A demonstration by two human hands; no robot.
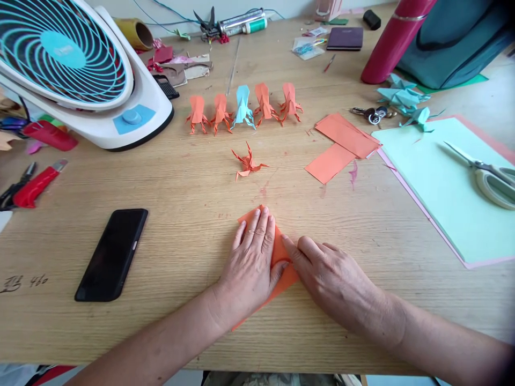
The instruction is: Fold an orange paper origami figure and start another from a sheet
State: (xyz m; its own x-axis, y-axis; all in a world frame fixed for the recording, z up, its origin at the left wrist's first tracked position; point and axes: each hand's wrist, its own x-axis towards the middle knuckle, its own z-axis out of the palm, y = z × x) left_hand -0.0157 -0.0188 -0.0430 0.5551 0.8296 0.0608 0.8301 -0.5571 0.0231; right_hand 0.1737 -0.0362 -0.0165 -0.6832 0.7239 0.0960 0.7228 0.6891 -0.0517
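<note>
An orange sheet of paper (281, 247), folded over at its upper part, lies on the wooden table in front of me. Pressed flat on top of it is my left hand (253, 254), fingers stretched out and pointing away from me. My right hand (322, 268) is at the paper's right edge, fingers curled, with the thumb and index finger touching the fold. Much of the sheet is hidden under my left hand. Just beyond sits a small orange folded paper figure (248, 162) with thin twisted limbs.
Several folded figures stand in a row, one a blue figure (242, 107). Orange paper strips (348, 136), green paper (446, 187) and scissors (483, 174) lie right. A black phone (112, 254), red-handled cutter (38, 185) and fan (80, 69) are left. A bottle (396, 40) stands back right.
</note>
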